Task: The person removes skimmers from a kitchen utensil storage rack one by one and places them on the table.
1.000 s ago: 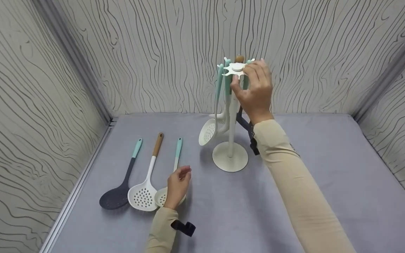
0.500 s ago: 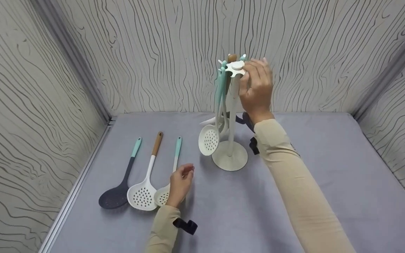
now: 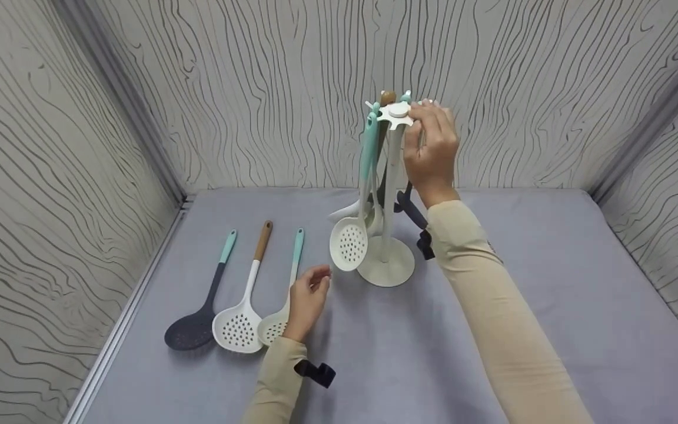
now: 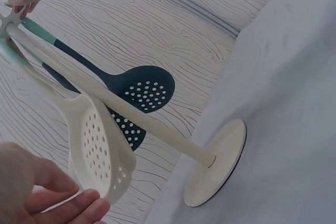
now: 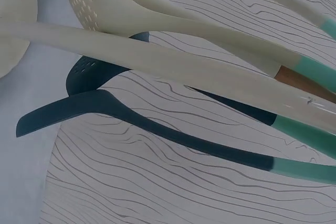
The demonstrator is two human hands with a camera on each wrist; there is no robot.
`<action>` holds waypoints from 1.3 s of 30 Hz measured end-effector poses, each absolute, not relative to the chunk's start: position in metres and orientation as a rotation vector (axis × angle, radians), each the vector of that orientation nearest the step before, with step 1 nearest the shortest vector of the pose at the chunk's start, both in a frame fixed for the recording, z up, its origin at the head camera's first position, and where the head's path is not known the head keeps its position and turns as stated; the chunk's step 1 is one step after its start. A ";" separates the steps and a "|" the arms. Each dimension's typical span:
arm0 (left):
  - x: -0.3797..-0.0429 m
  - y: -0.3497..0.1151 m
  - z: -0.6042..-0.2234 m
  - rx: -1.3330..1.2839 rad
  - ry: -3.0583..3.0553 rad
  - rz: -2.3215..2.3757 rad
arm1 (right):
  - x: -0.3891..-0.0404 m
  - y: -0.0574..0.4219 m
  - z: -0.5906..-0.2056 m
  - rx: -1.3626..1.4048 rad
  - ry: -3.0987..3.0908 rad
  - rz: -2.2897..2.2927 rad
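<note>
A cream utensil stand [image 3: 392, 182] with a star-shaped white top rises from a round base [image 3: 387, 268]. My right hand [image 3: 433, 144] pinches the right edge of that top; the right wrist view does not show this hand. Hung on the stand's left is a cream perforated skimmer [image 3: 349, 243] with a mint handle. Close to its bowl is my left hand [image 3: 309, 294], fingers loosely bent and holding nothing. In the left wrist view its fingertips overlap the skimmer's rim; I cannot tell if they touch. Dark perforated utensils [image 4: 143, 88] hang behind the pole.
On the grey cloth at left lie a dark skimmer [image 3: 190, 330] with a mint handle, a white skimmer [image 3: 238, 330] with a brown handle, and a small cream skimmer [image 3: 272, 328] partly behind the left wrist. Wood-patterned panels [image 3: 280, 94] enclose the table.
The stand's top has turned, bringing the hanging cream skimmer forward and facing me. The right thumb shifted from the front of the top to its right side. My left hand moved slightly up and right.
</note>
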State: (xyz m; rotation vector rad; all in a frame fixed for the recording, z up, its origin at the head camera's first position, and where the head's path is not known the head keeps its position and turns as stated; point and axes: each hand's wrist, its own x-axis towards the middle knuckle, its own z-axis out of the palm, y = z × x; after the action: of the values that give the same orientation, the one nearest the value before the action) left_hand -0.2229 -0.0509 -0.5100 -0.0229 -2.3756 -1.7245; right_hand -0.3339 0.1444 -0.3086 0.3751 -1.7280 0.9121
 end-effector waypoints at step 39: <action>-0.249 -0.023 -0.461 -0.311 -2.160 -1.691 | -0.335 0.140 -0.312 0.322 -1.733 0.948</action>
State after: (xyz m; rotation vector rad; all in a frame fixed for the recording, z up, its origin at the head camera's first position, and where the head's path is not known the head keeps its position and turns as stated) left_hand -0.2493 -0.0231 -0.4611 -0.3107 -2.1598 -1.6909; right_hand -0.3346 0.1403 -0.3116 0.3225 -1.7329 0.9480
